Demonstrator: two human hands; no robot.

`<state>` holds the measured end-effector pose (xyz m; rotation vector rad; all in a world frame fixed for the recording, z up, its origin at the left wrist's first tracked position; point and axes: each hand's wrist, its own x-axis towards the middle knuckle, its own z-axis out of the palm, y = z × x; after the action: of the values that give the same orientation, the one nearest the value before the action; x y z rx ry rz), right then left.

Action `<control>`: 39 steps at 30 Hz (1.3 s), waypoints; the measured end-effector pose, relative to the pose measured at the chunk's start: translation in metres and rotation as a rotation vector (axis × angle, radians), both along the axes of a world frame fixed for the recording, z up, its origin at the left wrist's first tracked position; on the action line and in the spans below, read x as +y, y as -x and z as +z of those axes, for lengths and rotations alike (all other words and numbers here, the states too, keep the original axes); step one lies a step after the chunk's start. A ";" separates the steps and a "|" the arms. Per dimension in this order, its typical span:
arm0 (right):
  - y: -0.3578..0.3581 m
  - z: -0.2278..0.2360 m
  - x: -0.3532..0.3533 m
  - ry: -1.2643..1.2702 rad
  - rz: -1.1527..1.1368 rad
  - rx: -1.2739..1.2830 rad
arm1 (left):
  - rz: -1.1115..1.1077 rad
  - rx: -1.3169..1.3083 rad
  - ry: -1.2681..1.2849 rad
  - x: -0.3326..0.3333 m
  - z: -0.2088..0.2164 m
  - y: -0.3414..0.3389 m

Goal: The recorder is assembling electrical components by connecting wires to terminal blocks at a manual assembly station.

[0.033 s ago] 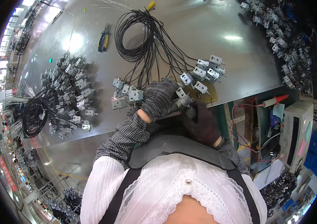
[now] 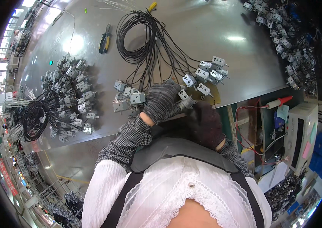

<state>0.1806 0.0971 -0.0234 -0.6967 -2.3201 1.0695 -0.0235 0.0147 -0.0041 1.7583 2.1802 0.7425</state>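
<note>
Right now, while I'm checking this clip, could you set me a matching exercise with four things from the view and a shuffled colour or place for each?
Things:
1. left hand
2. right hand
3. pliers
4. pink paper slip

Descriptions:
A. yellow and black handles
B. on the beige instrument case at the right
C. gloved in dark maroon
D. gloved in streaky grey

Pairs: 1-D, 2-C, 3-A, 4-B

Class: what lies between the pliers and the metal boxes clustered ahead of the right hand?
In the head view, a coil of black cable lies between the pliers and those metal boxes.
</note>
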 end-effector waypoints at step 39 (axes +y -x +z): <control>0.011 0.014 0.025 0.675 0.008 0.089 | 0.183 -1.250 -0.348 0.007 -0.003 0.016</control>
<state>0.1696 0.1222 -0.0097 -0.8503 -1.8684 1.8703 -0.0397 0.0221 -0.0069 0.7188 1.3373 1.7192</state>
